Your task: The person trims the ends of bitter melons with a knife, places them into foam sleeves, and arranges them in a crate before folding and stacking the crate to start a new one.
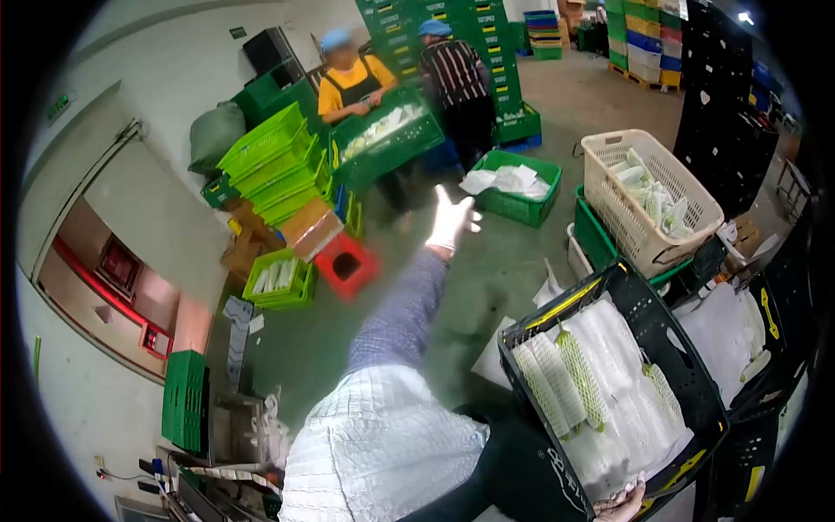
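My left hand (450,219), in a white glove, reaches out at the end of my raised arm. Its fingers are spread and hold nothing. Beyond it stands a green crate (522,209) with white wrapping in it. At the lower right, my right hand (621,505) grips the near edge of a black crate (687,370); only part of this hand shows. Long items in white foam netting (609,374) fill the crate side by side, a few looking green through the mesh. What they are, I cannot make out.
Two people in blue caps stand ahead; one holds a tilted green crate (387,152). A beige basket (648,200) is at right. Lime crates (274,161), a red stool (344,265) and a cardboard box (310,228) are at left. Dark crates (722,104) rise behind.
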A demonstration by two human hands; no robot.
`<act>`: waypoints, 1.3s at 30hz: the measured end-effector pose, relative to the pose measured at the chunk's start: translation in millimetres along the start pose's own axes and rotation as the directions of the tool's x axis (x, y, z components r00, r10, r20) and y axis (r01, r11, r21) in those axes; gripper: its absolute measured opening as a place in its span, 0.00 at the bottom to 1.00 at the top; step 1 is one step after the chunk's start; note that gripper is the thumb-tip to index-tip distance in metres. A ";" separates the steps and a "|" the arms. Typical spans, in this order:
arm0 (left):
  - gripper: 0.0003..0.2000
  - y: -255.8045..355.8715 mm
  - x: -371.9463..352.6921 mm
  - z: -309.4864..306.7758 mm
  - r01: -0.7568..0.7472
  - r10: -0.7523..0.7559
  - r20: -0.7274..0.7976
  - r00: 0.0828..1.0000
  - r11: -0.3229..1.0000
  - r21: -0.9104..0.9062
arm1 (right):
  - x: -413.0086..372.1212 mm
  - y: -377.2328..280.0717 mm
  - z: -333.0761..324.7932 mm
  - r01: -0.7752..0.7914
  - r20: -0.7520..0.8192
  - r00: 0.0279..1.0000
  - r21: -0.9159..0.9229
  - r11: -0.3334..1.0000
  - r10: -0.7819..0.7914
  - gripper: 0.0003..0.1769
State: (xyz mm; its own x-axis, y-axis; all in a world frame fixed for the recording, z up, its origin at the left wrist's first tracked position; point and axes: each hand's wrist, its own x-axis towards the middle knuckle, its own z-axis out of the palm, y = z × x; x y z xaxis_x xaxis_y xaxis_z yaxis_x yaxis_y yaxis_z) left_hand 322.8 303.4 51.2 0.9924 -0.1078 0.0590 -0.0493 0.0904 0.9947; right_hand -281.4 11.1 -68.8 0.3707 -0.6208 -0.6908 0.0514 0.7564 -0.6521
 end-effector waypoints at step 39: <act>0.19 -109.5 -271.4 225.6 -0.453 -0.018 0.990 0.141 0.888 0.081 | -150.7 -126.0 127.8 0.694 0.423 0.026 0.645 0.321 -0.906 0.22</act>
State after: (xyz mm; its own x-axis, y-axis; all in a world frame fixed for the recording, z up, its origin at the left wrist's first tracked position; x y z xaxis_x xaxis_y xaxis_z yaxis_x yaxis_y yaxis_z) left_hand 33.5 99.5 -54.7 0.0291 -0.9969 0.0734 -0.5028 0.0489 0.8630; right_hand -225.3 35.6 157.4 0.3552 -0.6142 0.7046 0.8716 -0.0548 -0.4872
